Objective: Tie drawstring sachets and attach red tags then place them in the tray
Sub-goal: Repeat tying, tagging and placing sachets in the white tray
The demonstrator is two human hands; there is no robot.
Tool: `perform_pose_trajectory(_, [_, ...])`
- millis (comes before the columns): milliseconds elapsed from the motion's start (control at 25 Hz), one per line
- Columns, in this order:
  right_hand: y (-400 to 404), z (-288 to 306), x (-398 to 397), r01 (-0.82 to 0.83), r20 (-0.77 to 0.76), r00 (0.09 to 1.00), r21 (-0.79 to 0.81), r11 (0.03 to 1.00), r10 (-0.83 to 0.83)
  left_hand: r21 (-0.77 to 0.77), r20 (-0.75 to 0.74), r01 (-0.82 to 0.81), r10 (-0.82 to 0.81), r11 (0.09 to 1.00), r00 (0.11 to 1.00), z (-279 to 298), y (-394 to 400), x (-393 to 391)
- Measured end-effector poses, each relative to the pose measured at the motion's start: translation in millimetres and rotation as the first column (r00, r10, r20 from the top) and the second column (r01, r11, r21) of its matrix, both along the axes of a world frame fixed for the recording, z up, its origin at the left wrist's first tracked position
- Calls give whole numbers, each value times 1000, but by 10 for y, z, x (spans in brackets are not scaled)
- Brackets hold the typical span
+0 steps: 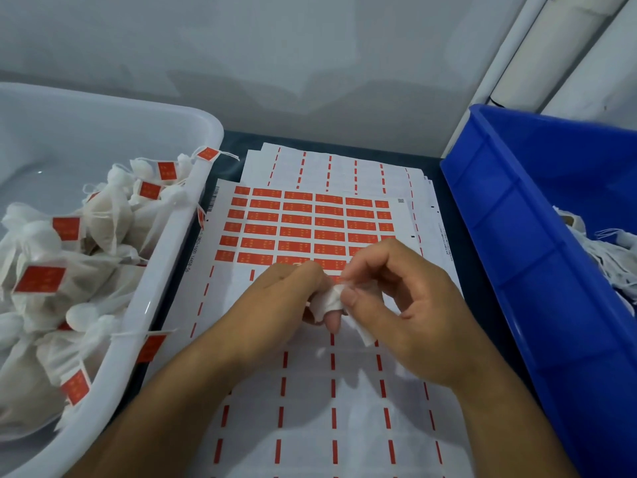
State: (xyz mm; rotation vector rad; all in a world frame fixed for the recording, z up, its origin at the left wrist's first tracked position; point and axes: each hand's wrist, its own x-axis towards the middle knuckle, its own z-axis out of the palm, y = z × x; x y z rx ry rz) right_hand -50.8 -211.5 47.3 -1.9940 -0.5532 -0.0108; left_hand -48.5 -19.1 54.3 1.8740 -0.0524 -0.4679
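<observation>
Both of my hands meet over the sticker sheet [303, 222], which carries rows of red tags. My left hand [286, 291] grips a small white sachet [331, 300], most of it hidden under the fingers. My right hand [400, 298] pinches the sachet's bunched top between thumb and fingers. A bit of red shows just above that pinch; whether it is a tag on the sachet I cannot tell. At the left stands the white tray [165, 250], holding several tied sachets with red tags [39, 279].
A blue bin [517, 215] at the right holds loose white sachets [606, 250] with strings. More sheets [331, 170] with emptied rows lie behind and beneath the top sheet. A grey wall runs along the back, and a white pipe rises at the upper right.
</observation>
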Motion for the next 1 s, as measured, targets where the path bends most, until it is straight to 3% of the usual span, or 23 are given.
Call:
perform_pose_trajectory(160, [-37, 27, 0, 4, 102, 995, -115, 993, 8, -72, -58, 52, -56, 996, 997, -2, -8, 43])
perform_pose_trajectory(480, [-144, 64, -22, -6, 135, 990, -250, 968, 41, -211, -238, -138, 86, 968, 968, 45, 27, 9])
perform_pose_trajectory(600, [-163, 79, -15, 1, 139, 990, -255, 967, 35, -237, -315, 26, -102, 971, 943, 223, -28, 9])
perform_pose_trajectory(640, [-166, 82, -11, 12, 140, 990, -257, 966, 25, -308, -345, 62, -172, 949, 923, 245, -13, -40])
perform_pose_trajectory(720, [-164, 86, -6, 38, 142, 990, -261, 965, -1, -373, -384, 24, -178, 927, 906, 294, -48, -94])
perform_pose_trajectory(800, [-155, 83, -3, 78, 178, 983, -263, 962, -31, -297, -299, 93, -185, 950, 936, 194, -70, -44])
perform_pose_trajectory(920, [-119, 64, 5, 138, 248, 965, -220, 966, -81, -182, -252, 17, -63, 983, 966, 116, -133, 71])
perform_pose_trajectory(1000, [-87, 52, 15, 181, 289, 949, -158, 971, -130, -185, -184, 26, -60, 982, 981, 55, -84, 66])
